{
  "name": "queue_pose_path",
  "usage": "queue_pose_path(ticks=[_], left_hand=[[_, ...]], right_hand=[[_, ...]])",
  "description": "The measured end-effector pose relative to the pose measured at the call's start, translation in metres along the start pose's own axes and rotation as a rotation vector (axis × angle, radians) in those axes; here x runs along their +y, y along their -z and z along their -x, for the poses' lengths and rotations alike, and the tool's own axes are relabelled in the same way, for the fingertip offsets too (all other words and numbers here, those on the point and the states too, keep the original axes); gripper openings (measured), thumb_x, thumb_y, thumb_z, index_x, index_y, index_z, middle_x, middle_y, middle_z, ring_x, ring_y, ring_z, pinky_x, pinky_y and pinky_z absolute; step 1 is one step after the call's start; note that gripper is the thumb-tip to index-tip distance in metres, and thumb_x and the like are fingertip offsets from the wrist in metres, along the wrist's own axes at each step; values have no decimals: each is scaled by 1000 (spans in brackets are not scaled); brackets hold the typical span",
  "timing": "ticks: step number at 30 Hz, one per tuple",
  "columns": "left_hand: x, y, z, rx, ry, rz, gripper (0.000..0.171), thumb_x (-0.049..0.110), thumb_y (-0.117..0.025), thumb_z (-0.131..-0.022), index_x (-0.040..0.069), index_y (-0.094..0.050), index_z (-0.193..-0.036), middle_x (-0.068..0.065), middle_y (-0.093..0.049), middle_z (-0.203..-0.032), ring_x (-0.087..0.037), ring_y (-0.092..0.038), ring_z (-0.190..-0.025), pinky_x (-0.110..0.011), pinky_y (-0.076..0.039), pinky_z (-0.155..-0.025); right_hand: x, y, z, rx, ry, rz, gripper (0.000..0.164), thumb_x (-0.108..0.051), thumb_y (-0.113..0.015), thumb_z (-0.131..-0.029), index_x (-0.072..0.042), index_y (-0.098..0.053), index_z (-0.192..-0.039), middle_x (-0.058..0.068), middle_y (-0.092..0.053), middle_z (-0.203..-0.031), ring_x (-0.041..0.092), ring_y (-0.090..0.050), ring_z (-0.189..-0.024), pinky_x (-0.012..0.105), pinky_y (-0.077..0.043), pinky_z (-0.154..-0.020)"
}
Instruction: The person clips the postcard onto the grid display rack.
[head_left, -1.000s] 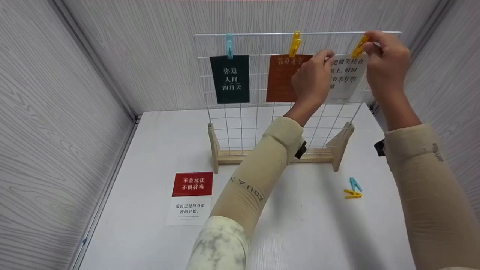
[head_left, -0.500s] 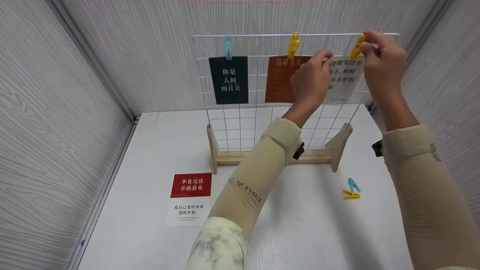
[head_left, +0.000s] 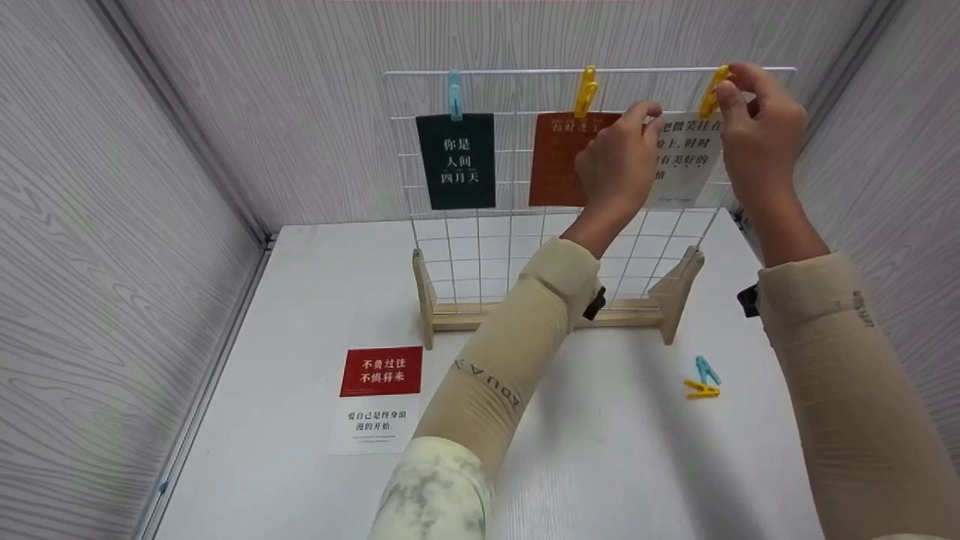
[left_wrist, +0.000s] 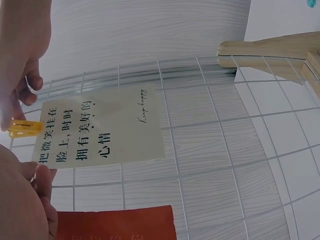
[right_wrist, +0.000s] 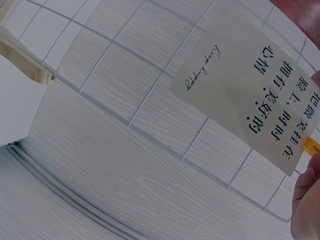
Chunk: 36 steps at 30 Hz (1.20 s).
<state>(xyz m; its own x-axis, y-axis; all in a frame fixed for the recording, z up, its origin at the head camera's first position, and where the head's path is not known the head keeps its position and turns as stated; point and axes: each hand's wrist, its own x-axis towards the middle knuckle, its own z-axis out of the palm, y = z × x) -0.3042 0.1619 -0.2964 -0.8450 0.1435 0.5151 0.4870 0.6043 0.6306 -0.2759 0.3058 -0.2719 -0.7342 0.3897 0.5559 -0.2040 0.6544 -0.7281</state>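
A white card with black writing hangs against the right part of the white wire grid. At the card's upper left corner, my left hand pinches the edge between thumb and fingers. My right hand pinches a yellow clothespin, whose lower end sits on the card's top edge, as the left wrist view also shows with the clothespin and card. In the right wrist view the card lies flat near the wires. My left hand partly covers an orange-brown card.
A dark green card hangs from a light blue clothespin; another yellow clothespin holds the orange-brown card. On the white table lie a red card, a white card, and blue and yellow clothespins.
Both hands keep their grips on the card and the clothespin. The right hand has shifted very slightly left, and the head view has drifted a little.
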Motion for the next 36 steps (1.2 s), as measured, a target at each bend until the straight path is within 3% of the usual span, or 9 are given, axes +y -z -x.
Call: queue_pose_path(ticks=[8,13,20,28,36], left_hand=[[-1,6,2,18,-17,-65,30,39,-49,-106,29,-65,-130,11,-72,-87,-3,-51,-64,-19,-36,-56],[-5,10,4,37,-19,-33,30,39,-52,-105,28,-66,-129,10,-74,-91,-3,-54,-67,-19,-38,-57],[-2,14,9,3,-22,12,32,40,-53,-104,28,-64,-132,11,-75,-103,-2,-58,-74,-18,-41,-60],[-4,14,21,-8,-26,63,33,41,-55,-103,28,-64,-132,13,-74,-116,-1,-60,-79,-17,-40,-62],[-25,15,43,-4,-30,88,30,41,-59,-101,28,-67,-128,14,-74,-116,0,-61,-82,-21,-41,-67]], right_hand=[[4,-3,0,32,60,56,35,-36,-56,-103,-26,-63,-135,-5,-61,-126,3,-45,-85,19,-42,-77],[5,-4,0,44,75,8,34,-36,-59,-101,-27,-64,-134,-8,-59,-122,5,-47,-83,20,-45,-79],[7,2,8,62,79,-55,37,-33,-62,-100,-24,-62,-136,-7,-59,-126,5,-49,-83,20,-46,-78],[-1,4,39,89,64,-160,37,-24,-63,-100,-16,-62,-136,2,-59,-127,7,-47,-77,21,-46,-77],[6,6,72,47,65,-209,38,-21,-62,-101,-16,-59,-138,1,-58,-127,11,-51,-78,22,-47,-76]])
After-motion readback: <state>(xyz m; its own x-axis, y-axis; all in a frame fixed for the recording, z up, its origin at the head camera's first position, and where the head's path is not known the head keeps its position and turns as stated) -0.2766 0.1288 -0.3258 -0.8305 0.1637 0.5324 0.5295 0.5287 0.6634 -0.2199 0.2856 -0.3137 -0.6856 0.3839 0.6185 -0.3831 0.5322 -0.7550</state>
